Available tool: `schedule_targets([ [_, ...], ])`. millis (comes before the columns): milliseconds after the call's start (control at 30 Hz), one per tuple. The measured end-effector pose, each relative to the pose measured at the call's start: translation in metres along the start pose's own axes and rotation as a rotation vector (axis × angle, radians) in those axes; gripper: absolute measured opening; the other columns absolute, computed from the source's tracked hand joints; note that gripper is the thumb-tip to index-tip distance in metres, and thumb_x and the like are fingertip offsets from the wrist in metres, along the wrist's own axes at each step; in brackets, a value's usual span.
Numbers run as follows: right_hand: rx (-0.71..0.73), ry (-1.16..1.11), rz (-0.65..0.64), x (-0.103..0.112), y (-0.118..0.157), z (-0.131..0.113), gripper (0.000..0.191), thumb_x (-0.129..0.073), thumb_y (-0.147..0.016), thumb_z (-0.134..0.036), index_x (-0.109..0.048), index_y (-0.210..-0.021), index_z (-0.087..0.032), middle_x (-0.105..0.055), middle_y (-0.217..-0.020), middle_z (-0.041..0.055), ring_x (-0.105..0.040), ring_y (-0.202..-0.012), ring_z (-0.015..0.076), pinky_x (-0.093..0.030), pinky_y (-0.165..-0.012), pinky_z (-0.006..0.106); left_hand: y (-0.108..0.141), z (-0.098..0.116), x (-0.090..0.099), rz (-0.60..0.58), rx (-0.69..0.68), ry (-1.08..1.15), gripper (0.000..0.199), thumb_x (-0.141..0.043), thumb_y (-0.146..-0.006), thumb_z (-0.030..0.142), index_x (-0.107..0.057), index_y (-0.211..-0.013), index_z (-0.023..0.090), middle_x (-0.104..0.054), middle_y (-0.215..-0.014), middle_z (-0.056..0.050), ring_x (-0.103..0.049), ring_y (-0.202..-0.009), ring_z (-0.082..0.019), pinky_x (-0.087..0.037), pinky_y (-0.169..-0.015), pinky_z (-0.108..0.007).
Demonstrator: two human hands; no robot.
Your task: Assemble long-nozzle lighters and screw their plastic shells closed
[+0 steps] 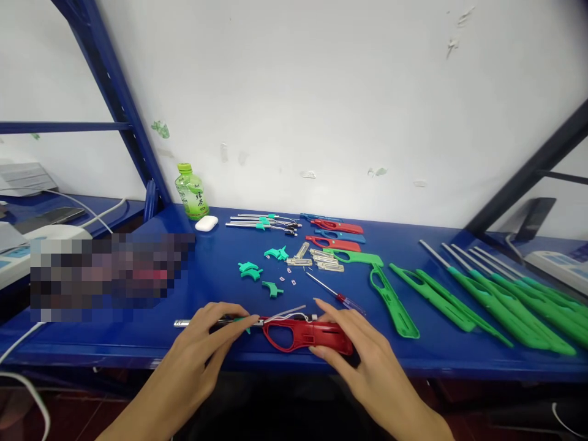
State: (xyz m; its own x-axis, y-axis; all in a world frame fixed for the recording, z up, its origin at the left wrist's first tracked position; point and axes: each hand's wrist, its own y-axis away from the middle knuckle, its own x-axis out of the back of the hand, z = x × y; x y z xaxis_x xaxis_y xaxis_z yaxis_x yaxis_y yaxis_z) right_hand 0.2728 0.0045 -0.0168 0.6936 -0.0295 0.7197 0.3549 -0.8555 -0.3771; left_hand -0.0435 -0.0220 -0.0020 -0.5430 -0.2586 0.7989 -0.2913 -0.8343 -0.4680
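Observation:
A red lighter handle half (305, 335) lies near the table's front edge, its inner side up. My right hand (361, 346) grips its right end between thumb and fingers. My left hand (214, 337) pinches a metal lighter tube (182, 323) where it meets the handle's left end; a bit of green shows under the fingers. Thin white wires (287, 316) run loosely along the handle's upper edge. Beyond my hands lie green triggers (272, 290), a screwdriver (339, 297), and several clear fuel tanks (327, 260).
At the right are green handle halves (395, 303) and several green lighters with metal tubes (509, 300). Red and blue handle halves (337, 226) and wired metal tubes (260, 223) lie at the back. A green tea bottle (193, 195) and white case (206, 223) stand back left.

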Motion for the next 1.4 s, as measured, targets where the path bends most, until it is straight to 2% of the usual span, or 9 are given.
schedule_targets([
  [167, 0.03, -0.02, -0.009, 0.006, -0.004, -0.007, 0.053, -0.067, -0.103, -0.047, -0.052, -0.153, -0.047, -0.075, -0.129, 0.0018, -0.073, -0.118, 0.0307, -0.064, -0.097, 0.047, 0.003, -0.006, -0.002, -0.039, -0.05, -0.072, 0.051, -0.042, -0.108, 0.016, -0.063, -0.145, 0.044, -0.066, -0.137, -0.003, -0.066, -0.123, -0.022, -0.055, -0.108, -0.04],
  [333, 0.002, -0.026, -0.02, 0.009, -0.005, -0.015, 0.044, -0.068, -0.104, -0.039, -0.06, -0.147, -0.041, -0.074, -0.13, 0.0008, -0.072, -0.119, 0.0257, -0.062, -0.102, 0.04, 0.0, -0.013, -0.003, 0.016, -0.131, -0.029, 0.066, -0.035, -0.101, 0.001, -0.065, -0.141, 0.043, -0.066, -0.13, -0.002, -0.066, -0.115, -0.016, -0.054, -0.1, -0.03],
  [433, 0.002, -0.038, -0.026, 0.01, -0.004, -0.016, 0.041, -0.067, -0.105, -0.037, -0.06, -0.145, -0.04, -0.074, -0.13, 0.0003, -0.071, -0.119, 0.0249, -0.06, -0.103, 0.039, -0.003, -0.015, -0.002, 0.014, -0.149, 0.002, 0.068, -0.034, -0.1, -0.002, -0.066, -0.14, 0.043, -0.065, -0.129, -0.002, -0.065, -0.114, -0.014, -0.054, -0.093, -0.025],
  [600, 0.004, -0.043, -0.024, 0.008, -0.005, -0.015, 0.039, -0.067, -0.105, -0.038, -0.061, -0.143, -0.04, -0.073, -0.131, -0.0003, -0.071, -0.121, 0.0251, -0.059, -0.106, 0.041, -0.003, -0.013, -0.002, 0.014, -0.159, -0.028, 0.07, -0.035, -0.098, -0.003, -0.066, -0.14, 0.044, -0.065, -0.13, 0.0, -0.064, -0.114, -0.014, -0.051, -0.097, -0.027],
  [833, -0.057, -0.008, -0.119, 0.017, -0.012, -0.022, 0.043, -0.062, -0.106, -0.048, -0.057, -0.148, -0.04, -0.062, -0.148, 0.0023, -0.062, -0.137, 0.0273, -0.055, -0.111, 0.042, -0.003, -0.013, -0.003, 0.035, -0.14, -0.004, 0.065, -0.038, -0.099, 0.0, -0.068, -0.137, 0.043, -0.066, -0.13, 0.0, -0.065, -0.112, -0.014, -0.052, -0.095, -0.024],
  [1000, -0.059, -0.019, -0.209, 0.02, -0.035, -0.037, 0.02, -0.058, -0.109, -0.035, -0.071, -0.124, -0.03, -0.069, -0.128, 0.0042, -0.07, -0.114, 0.0239, -0.055, -0.101, 0.041, -0.003, -0.014, -0.004, 0.053, -0.138, -0.024, 0.062, -0.039, -0.101, 0.003, -0.067, -0.138, 0.045, -0.069, -0.128, 0.0, -0.068, -0.11, -0.015, -0.054, -0.095, -0.025],
  [1167, -0.016, -0.065, -0.171, 0.012, -0.056, -0.043, 0.01, -0.065, -0.105, -0.02, -0.072, -0.101, -0.026, -0.076, -0.106, -0.0014, -0.07, -0.1, 0.0209, -0.051, -0.09, 0.036, -0.001, -0.019, -0.006, 0.065, -0.177, -0.079, 0.062, -0.04, -0.099, 0.003, -0.069, -0.136, 0.042, -0.07, -0.126, 0.0, -0.068, -0.108, -0.014, -0.055, -0.092, -0.023],
  [1300, 0.06, -0.079, -0.13, 0.008, -0.061, -0.041, 0.011, -0.067, -0.105, -0.018, -0.07, -0.096, -0.024, -0.077, -0.103, -0.0025, -0.067, -0.097, 0.0194, -0.049, -0.09, 0.034, -0.003, -0.017, -0.004, 0.048, -0.173, -0.087, 0.063, -0.038, -0.097, 0.001, -0.069, -0.136, 0.04, -0.07, -0.126, -0.001, -0.069, -0.109, -0.015, -0.056, -0.091, -0.023],
  [1400, 0.046, -0.108, -0.095, 0.008, -0.059, -0.038, 0.01, -0.07, -0.102, -0.017, -0.071, -0.099, -0.026, -0.077, -0.098, -0.0037, -0.069, -0.092, 0.0187, -0.05, -0.086, 0.032, -0.005, -0.014, -0.002, 0.06, -0.175, -0.102, 0.063, -0.039, -0.096, 0.001, -0.07, -0.135, 0.04, -0.07, -0.126, 0.0, -0.069, -0.11, -0.014, -0.056, -0.092, -0.022],
])
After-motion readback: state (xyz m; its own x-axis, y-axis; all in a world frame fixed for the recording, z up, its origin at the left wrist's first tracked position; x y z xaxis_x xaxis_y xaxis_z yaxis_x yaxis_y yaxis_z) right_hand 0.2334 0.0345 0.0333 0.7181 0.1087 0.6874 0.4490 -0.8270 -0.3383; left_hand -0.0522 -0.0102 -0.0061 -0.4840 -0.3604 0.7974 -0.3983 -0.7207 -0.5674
